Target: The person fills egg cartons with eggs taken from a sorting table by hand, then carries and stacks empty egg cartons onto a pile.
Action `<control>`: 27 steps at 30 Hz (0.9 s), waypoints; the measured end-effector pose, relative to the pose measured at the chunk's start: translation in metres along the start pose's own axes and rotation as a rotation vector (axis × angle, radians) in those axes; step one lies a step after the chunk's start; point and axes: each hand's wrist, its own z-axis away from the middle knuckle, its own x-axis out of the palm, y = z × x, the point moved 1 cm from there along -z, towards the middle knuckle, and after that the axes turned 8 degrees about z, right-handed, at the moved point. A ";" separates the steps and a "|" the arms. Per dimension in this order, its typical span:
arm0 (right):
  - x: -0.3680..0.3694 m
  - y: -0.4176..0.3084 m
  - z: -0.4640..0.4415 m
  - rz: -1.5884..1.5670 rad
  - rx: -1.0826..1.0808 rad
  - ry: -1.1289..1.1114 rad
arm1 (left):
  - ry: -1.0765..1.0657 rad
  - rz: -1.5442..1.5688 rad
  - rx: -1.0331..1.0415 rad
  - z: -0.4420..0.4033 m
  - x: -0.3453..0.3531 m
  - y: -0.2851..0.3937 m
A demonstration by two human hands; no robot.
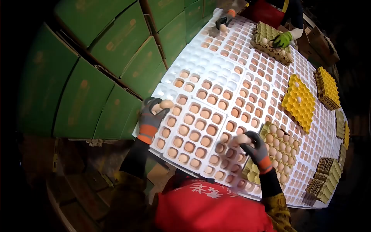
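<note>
My left hand (152,118), in a grey and orange glove, is closed around eggs (166,104) at the left edge of the white foam trays (164,92). My right hand (256,150), gloved the same way, grips one or more eggs (242,139) above the filled pockets near the front; the fingers hide part of them. Just right of that hand lies a pulp egg tray (253,173) with rows of eggs, some of its cups bare. Many pockets around both hands hold single eggs, while several near the left hand hold none.
Green cartons (83,92) are stacked along the left. Across the table, another person's green-gloved hand (283,40) rests on a stacked egg tray (266,49); their other hand (223,22) holds an egg. Yellow trays (299,106) and a tray stack (324,179) sit at right.
</note>
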 end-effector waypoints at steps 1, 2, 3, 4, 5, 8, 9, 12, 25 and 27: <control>0.026 -0.019 -0.029 0.204 -0.187 -0.026 | 0.004 -0.133 0.025 -0.009 -0.013 -0.021; 0.053 -0.039 -0.053 0.273 -0.271 -0.067 | -0.043 -0.486 0.117 -0.016 -0.026 0.003; 0.084 -0.051 -0.076 0.283 -0.304 -0.050 | -0.111 -0.590 0.161 -0.024 -0.029 0.000; 0.112 -0.061 -0.100 0.304 -0.296 -0.093 | -0.181 -0.693 0.205 -0.033 -0.031 -0.005; 0.137 -0.074 -0.119 0.363 -0.306 -0.096 | -0.254 -0.793 0.247 -0.038 -0.031 -0.009; 0.200 -0.093 -0.166 0.393 -0.359 -0.147 | -0.287 -0.889 0.198 -0.041 -0.029 -0.019; 0.215 -0.100 -0.177 0.411 -0.381 -0.169 | -0.264 -0.885 0.200 -0.042 -0.029 -0.024; 0.247 -0.103 -0.206 0.659 -0.374 -0.075 | -0.301 -1.014 0.127 -0.048 -0.016 -0.028; 0.290 -0.105 -0.250 0.457 -0.492 -0.126 | -0.201 -0.490 0.230 -0.026 -0.041 -0.036; 0.302 -0.112 -0.253 0.314 -0.287 -0.183 | -0.141 -0.308 0.135 -0.012 -0.041 -0.035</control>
